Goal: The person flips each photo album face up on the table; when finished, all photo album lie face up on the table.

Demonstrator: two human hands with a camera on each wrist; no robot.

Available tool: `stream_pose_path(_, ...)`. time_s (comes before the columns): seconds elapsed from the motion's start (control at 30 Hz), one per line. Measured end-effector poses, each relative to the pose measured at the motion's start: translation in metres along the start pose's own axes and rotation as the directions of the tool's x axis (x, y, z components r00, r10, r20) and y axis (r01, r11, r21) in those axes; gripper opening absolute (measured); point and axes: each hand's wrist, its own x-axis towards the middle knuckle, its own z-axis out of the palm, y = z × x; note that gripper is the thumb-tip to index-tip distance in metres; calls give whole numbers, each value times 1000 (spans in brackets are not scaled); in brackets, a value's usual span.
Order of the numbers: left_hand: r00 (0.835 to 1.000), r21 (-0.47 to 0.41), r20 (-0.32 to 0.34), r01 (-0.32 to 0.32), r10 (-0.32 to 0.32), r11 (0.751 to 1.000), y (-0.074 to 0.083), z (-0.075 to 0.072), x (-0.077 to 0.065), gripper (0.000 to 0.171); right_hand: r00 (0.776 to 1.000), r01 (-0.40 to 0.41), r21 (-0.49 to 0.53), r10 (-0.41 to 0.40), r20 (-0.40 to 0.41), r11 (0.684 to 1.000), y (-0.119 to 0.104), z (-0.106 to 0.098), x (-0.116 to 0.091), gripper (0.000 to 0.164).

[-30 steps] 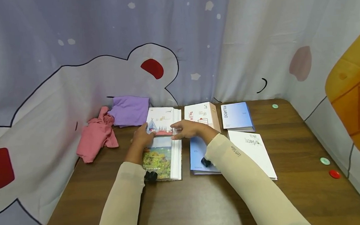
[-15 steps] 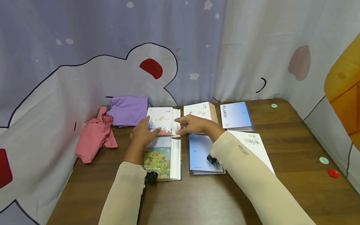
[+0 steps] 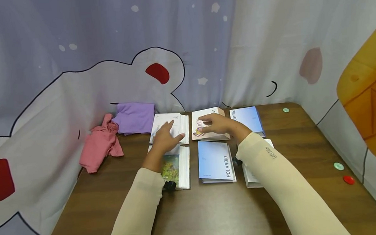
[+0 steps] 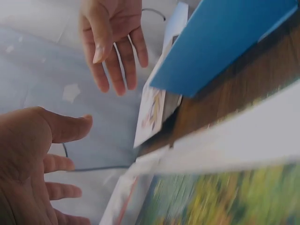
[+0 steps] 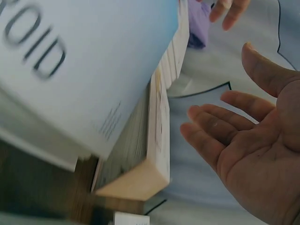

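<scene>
The left hand (image 3: 166, 139) is raised over the left-hand column, its fingers (image 4: 65, 191) spread, nothing gripped; below it lie a white album (image 3: 159, 119) at the back and a landscape-covered photo album (image 3: 170, 167) in front, both partly hidden by the hand and forearm. The right hand (image 3: 220, 124) hangs above a thick, peach-sided album (image 3: 195, 126) in the middle of the back row, fingers extended, thumb set apart, likewise gripping nothing and clear of the cover. Directly in front of that item I note a blue album (image 3: 215, 161) lettered POLAROID, flat on the wooden counter (image 3: 209, 215). A second blue album (image 3: 248, 118) occupies the right end of the back row; the white-spined album (image 3: 251, 178) in front is largely covered by the right sleeve (image 3: 283, 169). Left of the albums, a purple cloth (image 3: 135, 117) lies next to a crumpled pink cloth (image 3: 100, 147). Toward the right edge are one red button (image 3: 349, 180) and two pale green buttons (image 3: 338, 166). A patterned curtain (image 3: 107, 36) hangs behind.
</scene>
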Motion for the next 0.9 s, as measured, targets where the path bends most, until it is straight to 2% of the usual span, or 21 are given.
stream_pose_path(0.1,1000,-24,18,-13,14,1000,12,8,2,87,999,-24,-5,23,-40,1000,10,-10,-5,71)
stream_pose_path(0.23,999,-23,44,-23,24,999,29,16,6,85,995,-60,-63,55,-79,996,23,-21,-10,72)
stream_pose_path(0.4,995,-41,72,-63,66,997,49,29,12,81,992,-100,-90,93,-89,991,32,-29,-16,73)
stream_pose_path(0.53,990,-47,111,-77,82,996,64,44,15,82,990,-122,-83,115,-82,989,37,-32,-20,75)
stream_pose_path(0.73,979,49,185,-102,91,994,77,67,21,85,979,-196,-35,194,-65,980,49,-37,-25,79)
stream_pose_path(0.9,973,63,224,-60,44,996,78,80,25,86,969,-247,-3,247,14,969,54,-39,-27,82)
